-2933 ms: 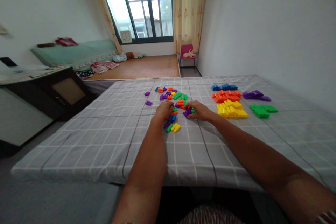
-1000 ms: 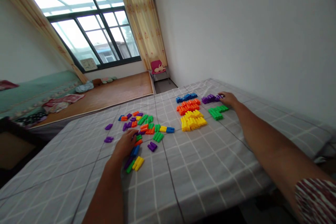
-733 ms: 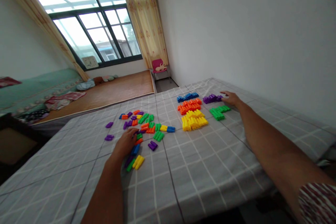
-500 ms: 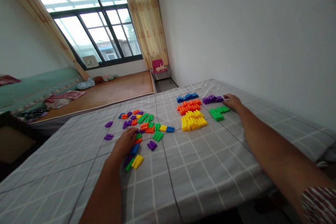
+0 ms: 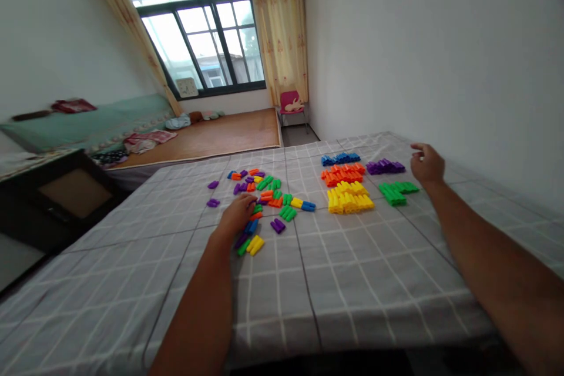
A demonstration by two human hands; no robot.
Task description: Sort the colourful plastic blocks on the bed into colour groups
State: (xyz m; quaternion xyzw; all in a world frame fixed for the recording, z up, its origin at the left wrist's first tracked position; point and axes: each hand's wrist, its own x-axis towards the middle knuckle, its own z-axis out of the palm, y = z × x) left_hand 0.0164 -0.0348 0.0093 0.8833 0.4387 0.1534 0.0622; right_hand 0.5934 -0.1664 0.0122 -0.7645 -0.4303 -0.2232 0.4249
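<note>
Small bright plastic pieces, shaped like short paired tubes, lie on a checked grey cloth. My left hand (image 5: 240,211) rests at the near left side of the loose mixed pieces (image 5: 275,197), fingers bent down around a purple piece (image 5: 262,201) at their tips; the fingers partly hide the contact. My right hand (image 5: 428,163) is raised just right of the purple pile (image 5: 385,167), fingers loosely curled and apart, with nothing visible in them. Beside that pile are single-colour groups: blue (image 5: 340,158), orange (image 5: 342,175), yellow (image 5: 350,198) and green (image 5: 398,192).
The checked cloth (image 5: 268,305) covers a broad surface bordered by a white wall (image 5: 432,47) on the right. Beyond it lie a low mat-covered bed (image 5: 229,138) and a pink chair (image 5: 291,103). A dark cabinet (image 5: 66,194) stands to the left.
My right hand has drawn away rightward from the purple pile, and its fingers have come off the pieces. My left hand stays among the loose pieces. The view has turned left.
</note>
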